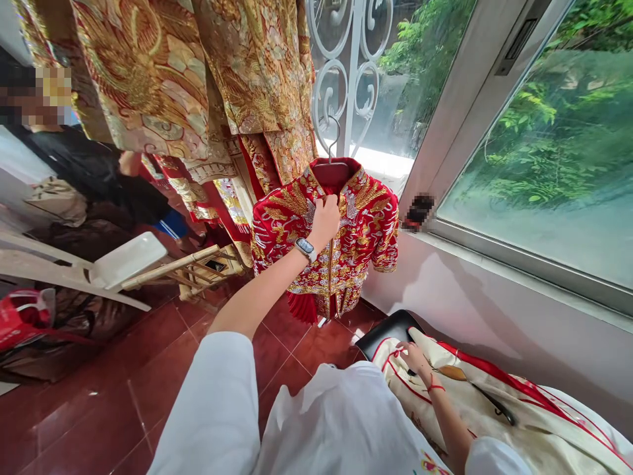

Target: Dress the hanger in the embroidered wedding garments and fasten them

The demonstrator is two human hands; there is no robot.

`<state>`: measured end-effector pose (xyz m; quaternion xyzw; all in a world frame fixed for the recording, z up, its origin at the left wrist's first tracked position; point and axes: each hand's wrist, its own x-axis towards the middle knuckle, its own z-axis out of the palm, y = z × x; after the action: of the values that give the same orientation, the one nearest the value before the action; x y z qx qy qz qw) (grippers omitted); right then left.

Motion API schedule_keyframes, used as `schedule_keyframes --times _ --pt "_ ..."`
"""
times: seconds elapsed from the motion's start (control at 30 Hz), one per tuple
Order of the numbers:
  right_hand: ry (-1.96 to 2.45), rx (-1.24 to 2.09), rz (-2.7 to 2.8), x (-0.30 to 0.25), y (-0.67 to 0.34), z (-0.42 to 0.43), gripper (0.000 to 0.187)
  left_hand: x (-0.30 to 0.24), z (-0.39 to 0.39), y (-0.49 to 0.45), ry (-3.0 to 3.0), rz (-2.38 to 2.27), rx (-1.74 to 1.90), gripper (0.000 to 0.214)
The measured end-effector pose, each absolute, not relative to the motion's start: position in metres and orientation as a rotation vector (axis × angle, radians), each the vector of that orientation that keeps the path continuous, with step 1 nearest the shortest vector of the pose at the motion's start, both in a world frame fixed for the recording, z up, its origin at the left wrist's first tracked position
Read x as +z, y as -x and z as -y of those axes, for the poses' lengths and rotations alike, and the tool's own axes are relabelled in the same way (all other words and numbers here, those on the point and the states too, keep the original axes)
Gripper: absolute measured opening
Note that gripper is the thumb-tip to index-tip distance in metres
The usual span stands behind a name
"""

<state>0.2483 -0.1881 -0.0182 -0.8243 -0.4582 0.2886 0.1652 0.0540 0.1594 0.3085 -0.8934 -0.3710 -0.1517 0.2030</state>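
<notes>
A red jacket (359, 221) with gold and silver embroidery hangs upright on a wire hanger (334, 140) in front of the window grille. My left hand (326, 218), wearing a watch, is closed on the jacket's front just below the collar. Low on the right, my right hand (414, 359) has its fingers bent on the edge of a cream cloth (494, 382) with red trim, near the red piping. A dark hanger (494, 404) with a wooden-coloured part lies on that cloth. The fingertips of both hands are partly hidden.
Gold embroidered garments (143, 79) hang at upper left. A black seat (390, 330) stands under the cream cloth by the wall. Windows (558, 145) fill the right. A white chair (131, 260), a bamboo frame (208, 270) and a person in black (84, 158) are on the left.
</notes>
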Motion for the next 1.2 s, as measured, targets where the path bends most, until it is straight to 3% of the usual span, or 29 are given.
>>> schedule_keyframes --times 0.27,0.5,0.63,0.93,1.2 --pt "2.098 0.904 1.410 0.036 -0.241 0.118 0.030 0.326 -0.141 -0.053 2.551 1.071 -0.406 0.033" --pt "1.314 0.742 1.406 0.193 -0.182 -0.020 0.038 0.353 -0.156 -0.029 2.711 0.790 -0.223 0.032" --pt "1.236 0.709 1.226 0.252 -0.142 -0.080 0.036 0.362 -0.168 -0.027 2.764 0.765 -0.031 0.033" --pt "1.377 0.526 1.047 0.262 -0.113 -0.095 0.035 0.365 -0.171 -0.024 2.821 0.840 -0.026 0.031" --pt "1.241 0.732 1.052 0.257 -0.128 -0.100 0.033 0.365 -0.167 -0.022 2.866 0.791 -0.116 0.028"
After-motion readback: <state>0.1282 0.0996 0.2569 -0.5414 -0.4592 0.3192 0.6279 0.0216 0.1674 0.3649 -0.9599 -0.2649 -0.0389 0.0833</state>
